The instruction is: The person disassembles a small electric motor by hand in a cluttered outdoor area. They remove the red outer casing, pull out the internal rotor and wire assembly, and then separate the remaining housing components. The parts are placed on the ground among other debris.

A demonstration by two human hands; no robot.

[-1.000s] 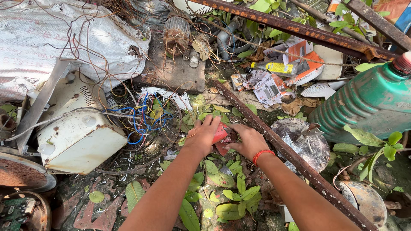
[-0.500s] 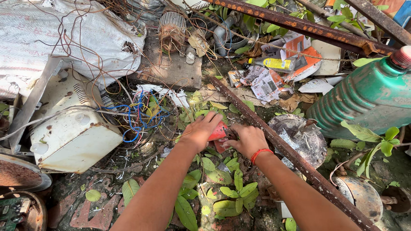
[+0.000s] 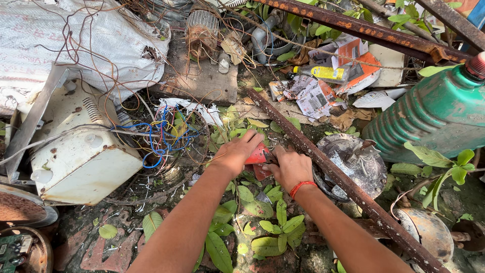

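Still down in the scrap at centre frame: left hand (image 3: 236,153) and right hand (image 3: 289,167) both clamped on the same small red piece (image 3: 258,154), fingers curled tight around it, knuckles almost meeting. Same grip as half a second back, same spot among the green leaves (image 3: 273,230), just below the near end of the rusty angle bar (image 3: 333,174) running down to lower right. Hands shifted hardly at all since then; only a slight drift of the whole view. Red band (image 3: 300,187) sitting on the right wrist. Dented round metal lid (image 3: 351,162) lying just right of the bar, close to the right hand. Big green plastic can (image 3: 434,116) at the right edge, unmoved. Tangle of blue wires (image 3: 164,132) left of the hands, spilling from the battered white casing (image 3: 76,146) at mid left. Torn white sack (image 3: 65,35) across upper left, second rusty beam (image 3: 364,31) along the top, crumpled papers (image 3: 316,96) beneath it. All lying exactly as before.
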